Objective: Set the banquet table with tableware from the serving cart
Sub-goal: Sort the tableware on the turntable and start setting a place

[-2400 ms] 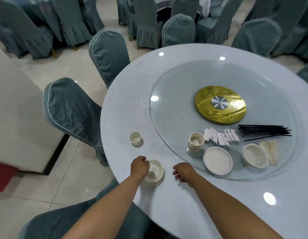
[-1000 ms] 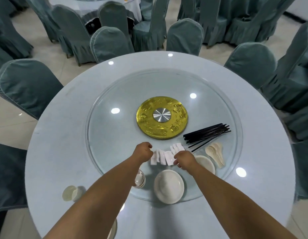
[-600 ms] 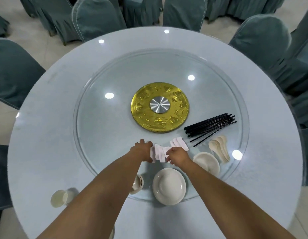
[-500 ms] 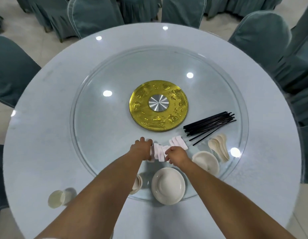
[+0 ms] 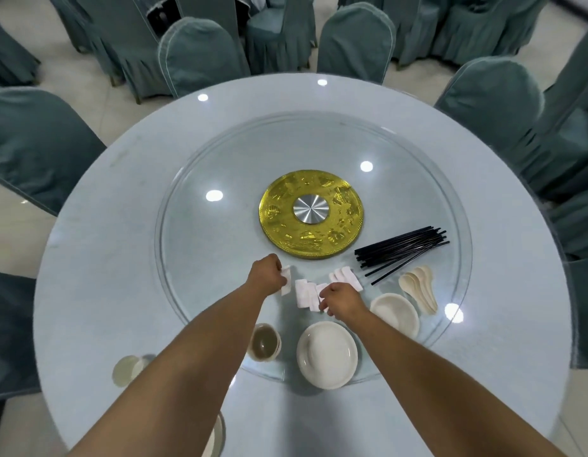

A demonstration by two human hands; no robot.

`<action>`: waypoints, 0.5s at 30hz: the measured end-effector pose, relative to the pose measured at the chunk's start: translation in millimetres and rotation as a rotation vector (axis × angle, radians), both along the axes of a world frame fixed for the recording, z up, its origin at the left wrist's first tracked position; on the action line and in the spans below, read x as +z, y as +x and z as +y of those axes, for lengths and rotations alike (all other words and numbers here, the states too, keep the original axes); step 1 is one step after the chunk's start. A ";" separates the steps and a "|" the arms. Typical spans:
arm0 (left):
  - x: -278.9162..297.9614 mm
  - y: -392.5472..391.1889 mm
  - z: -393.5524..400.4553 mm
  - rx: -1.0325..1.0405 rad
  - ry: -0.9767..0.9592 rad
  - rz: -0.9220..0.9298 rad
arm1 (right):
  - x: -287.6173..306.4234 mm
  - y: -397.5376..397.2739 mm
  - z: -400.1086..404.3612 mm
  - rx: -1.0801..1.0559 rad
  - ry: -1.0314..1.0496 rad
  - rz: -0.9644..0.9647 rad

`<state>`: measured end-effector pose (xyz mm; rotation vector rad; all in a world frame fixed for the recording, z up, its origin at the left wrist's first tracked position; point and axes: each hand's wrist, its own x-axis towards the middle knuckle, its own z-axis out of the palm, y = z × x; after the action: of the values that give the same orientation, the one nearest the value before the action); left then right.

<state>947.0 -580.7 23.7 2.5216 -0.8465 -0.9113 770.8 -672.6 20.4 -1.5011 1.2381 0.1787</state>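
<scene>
On the glass turntable [image 5: 220, 245] lies a row of small white chopstick rests [image 5: 304, 293]. My left hand [image 5: 265, 273] pinches one white rest [image 5: 286, 280] at the row's left end, pulled apart from the others. My right hand [image 5: 338, 300] pinches another rest [image 5: 320, 303] near the middle of the row. More rests [image 5: 347, 278] lie to the right. Black chopsticks [image 5: 403, 250], cream spoons [image 5: 419, 288], a bowl [image 5: 395, 312], a stack of plates [image 5: 327, 355] and stacked cups [image 5: 264, 341] sit nearby on the glass.
A gold disc [image 5: 310, 214] marks the turntable's centre. A lone cup [image 5: 126, 370] stands on the white table [image 5: 98, 258] at the near left, and a plate edge [image 5: 218, 437] shows under my left arm. Teal-covered chairs [image 5: 200, 57] ring the table.
I turned from the place setting at the table's edge to the turntable. Both hands reached the white rests; my left hand has now drawn one rest leftward, away from the row.
</scene>
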 end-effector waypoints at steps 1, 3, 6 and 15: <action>9.0 -2.3 3.2 0.061 -0.048 0.064 | 6.4 0.4 4.9 -0.014 0.003 -0.019; 25.9 -10.1 6.3 0.215 -0.160 0.264 | 17.2 2.6 13.6 -0.062 0.032 -0.078; 53.6 -27.2 17.6 0.320 -0.289 0.529 | 37.9 2.1 30.4 -0.170 0.124 -0.202; 79.5 -96.5 57.2 0.274 -0.376 0.696 | 71.9 -56.0 67.6 -0.323 0.060 -0.340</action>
<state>850.5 -523.5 103.1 1.7518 -0.3858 -1.2703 714.8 -605.1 92.4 -1.1996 1.1656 -0.2431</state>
